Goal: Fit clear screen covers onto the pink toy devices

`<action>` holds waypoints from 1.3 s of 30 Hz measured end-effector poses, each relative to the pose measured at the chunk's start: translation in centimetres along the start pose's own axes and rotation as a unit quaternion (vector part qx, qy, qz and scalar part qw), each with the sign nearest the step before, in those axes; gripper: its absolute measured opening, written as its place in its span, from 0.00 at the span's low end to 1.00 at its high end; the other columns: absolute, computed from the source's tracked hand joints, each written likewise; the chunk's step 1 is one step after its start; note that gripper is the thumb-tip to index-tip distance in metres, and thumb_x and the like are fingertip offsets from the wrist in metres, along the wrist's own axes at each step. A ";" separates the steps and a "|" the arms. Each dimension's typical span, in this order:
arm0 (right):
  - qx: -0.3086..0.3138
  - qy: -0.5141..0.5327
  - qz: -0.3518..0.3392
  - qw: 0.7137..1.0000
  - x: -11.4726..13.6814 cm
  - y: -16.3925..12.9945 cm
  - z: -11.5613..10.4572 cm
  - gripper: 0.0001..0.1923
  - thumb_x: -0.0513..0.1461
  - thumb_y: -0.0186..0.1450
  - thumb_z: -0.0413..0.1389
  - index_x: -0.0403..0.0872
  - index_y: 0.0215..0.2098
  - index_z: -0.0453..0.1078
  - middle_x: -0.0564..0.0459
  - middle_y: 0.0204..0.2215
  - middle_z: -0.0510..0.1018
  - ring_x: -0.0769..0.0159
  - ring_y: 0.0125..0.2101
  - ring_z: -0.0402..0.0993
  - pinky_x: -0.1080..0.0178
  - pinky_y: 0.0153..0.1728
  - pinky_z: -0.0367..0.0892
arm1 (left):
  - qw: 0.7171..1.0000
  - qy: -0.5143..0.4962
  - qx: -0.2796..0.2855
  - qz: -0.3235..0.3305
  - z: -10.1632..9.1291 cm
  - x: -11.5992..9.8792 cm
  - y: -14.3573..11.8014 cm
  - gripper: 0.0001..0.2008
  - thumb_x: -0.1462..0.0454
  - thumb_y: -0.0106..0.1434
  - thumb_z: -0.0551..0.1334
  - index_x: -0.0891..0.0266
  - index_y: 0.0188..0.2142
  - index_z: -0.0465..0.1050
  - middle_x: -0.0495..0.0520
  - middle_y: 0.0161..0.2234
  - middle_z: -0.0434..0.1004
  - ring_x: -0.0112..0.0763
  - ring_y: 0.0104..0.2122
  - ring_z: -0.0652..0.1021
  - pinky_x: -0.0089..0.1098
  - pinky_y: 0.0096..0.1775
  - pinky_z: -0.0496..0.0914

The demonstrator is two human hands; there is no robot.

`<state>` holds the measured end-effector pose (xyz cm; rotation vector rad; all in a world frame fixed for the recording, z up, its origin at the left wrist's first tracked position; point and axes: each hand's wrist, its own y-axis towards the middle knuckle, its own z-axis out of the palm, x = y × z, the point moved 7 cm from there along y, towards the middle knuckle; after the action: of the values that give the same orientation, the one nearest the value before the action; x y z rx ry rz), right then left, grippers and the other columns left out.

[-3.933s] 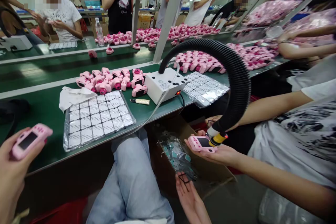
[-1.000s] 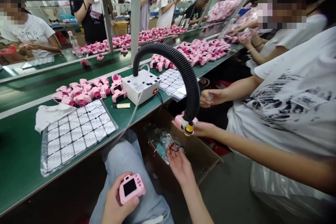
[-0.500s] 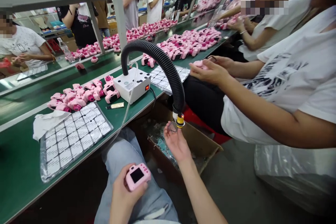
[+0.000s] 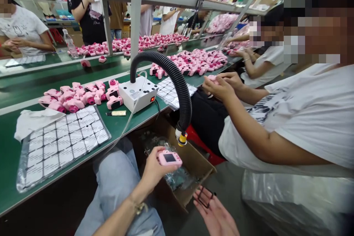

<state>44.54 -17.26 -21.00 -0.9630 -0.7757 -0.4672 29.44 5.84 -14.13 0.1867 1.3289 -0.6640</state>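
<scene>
My left hand (image 4: 155,167) grips a pink toy camera (image 4: 174,159), its dark screen and small buttons facing up. The camera is just below the yellow-tipped nozzle (image 4: 182,139) of a black corrugated hose (image 4: 177,81), apart from it. Lower right, my right hand (image 4: 217,214), palm up, holds a thin black-rimmed square panel (image 4: 205,196) at its fingertips; the middle of the panel looks see-through. The hose rises from a white box (image 4: 135,94) with a lit red switch on the green bench.
A sheet of white square labels (image 4: 66,143) lies on the bench beside crumpled white paper (image 4: 35,120). Pink cameras (image 4: 74,96) are piled behind. Below the nozzle stands a cardboard box (image 4: 199,162) with plastic scraps. A co-worker (image 4: 276,125) sits close on the right.
My left hand has lifted the toy camera up and right from my lap to beneath the nozzle. My right hand has drawn the panel away from the nozzle, down and right.
</scene>
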 end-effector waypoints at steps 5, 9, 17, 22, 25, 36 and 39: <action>0.203 -0.250 -0.234 0.917 7.2 -7.8 12.1 0.22 0.45 0.58 0.79 0.51 0.50 0.87 0.41 0.53 0.85 0.51 0.45 0.85 0.54 0.51 0.83 | 0.999 0.007 -0.028 0.042 -8.6 -3.8 -8.6 0.36 0.61 0.44 0.86 0.57 0.53 0.82 0.60 0.56 0.86 0.47 0.53 0.85 0.37 0.54 0.79; 0.431 -0.437 -0.374 0.695 8.6 -14.0 24.2 0.18 0.42 0.68 0.73 0.57 0.56 0.84 0.47 0.49 0.85 0.55 0.47 0.85 0.60 0.50 0.83 | 0.976 0.104 -0.082 0.173 -12.9 -9.3 -14.2 0.30 0.60 0.51 0.85 0.53 0.54 0.86 0.58 0.55 0.85 0.49 0.56 0.83 0.40 0.57 0.79; 0.558 -0.473 -0.422 0.536 5.1 -18.6 31.4 0.15 0.44 0.75 0.67 0.54 0.58 0.81 0.47 0.47 0.84 0.57 0.43 0.83 0.57 0.44 0.81 | 0.958 0.159 -0.146 0.190 -15.4 -11.3 -18.2 0.30 0.62 0.50 0.85 0.52 0.54 0.87 0.58 0.50 0.85 0.46 0.48 0.86 0.36 0.47 0.83; 0.578 -0.469 -0.409 0.527 4.4 -19.7 32.2 0.14 0.43 0.75 0.68 0.53 0.57 0.82 0.47 0.46 0.83 0.58 0.43 0.82 0.58 0.45 0.81 | 0.960 0.158 -0.137 0.184 -16.0 -11.6 -18.8 0.31 0.61 0.48 0.87 0.52 0.53 0.89 0.58 0.46 0.87 0.45 0.44 0.87 0.34 0.42 0.83; 0.586 -0.439 -0.406 0.547 4.0 -20.0 32.7 0.12 0.45 0.73 0.69 0.53 0.54 0.83 0.48 0.44 0.83 0.60 0.41 0.81 0.58 0.44 0.80 | 0.966 0.143 -0.126 0.173 -16.7 -11.4 -19.0 0.33 0.62 0.44 0.87 0.51 0.53 0.90 0.57 0.44 0.87 0.43 0.41 0.86 0.34 0.40 0.83; 0.599 -0.331 -0.137 0.716 -5.4 -20.1 33.4 0.18 0.56 0.71 0.69 0.52 0.45 0.88 0.45 0.57 0.76 0.52 0.56 0.79 0.48 0.62 0.75 | 0.974 -0.025 -0.172 0.147 -21.2 -7.5 -20.8 0.39 0.50 0.35 0.89 0.56 0.49 0.91 0.59 0.42 0.87 0.51 0.44 0.87 0.40 0.44 0.84; 0.655 -0.317 -0.192 0.659 -5.3 -21.4 38.5 0.20 0.55 0.78 0.59 0.53 0.51 0.87 0.45 0.55 0.78 0.53 0.58 0.78 0.50 0.63 0.74 | 0.959 -0.020 -0.228 0.167 -23.2 -7.7 -22.2 0.38 0.50 0.39 0.89 0.56 0.50 0.89 0.57 0.44 0.86 0.47 0.44 0.87 0.37 0.45 0.83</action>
<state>12.46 5.16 -0.16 0.5049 -1.6213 0.1879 -2.73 2.00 -7.50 0.0207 1.3369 -0.0675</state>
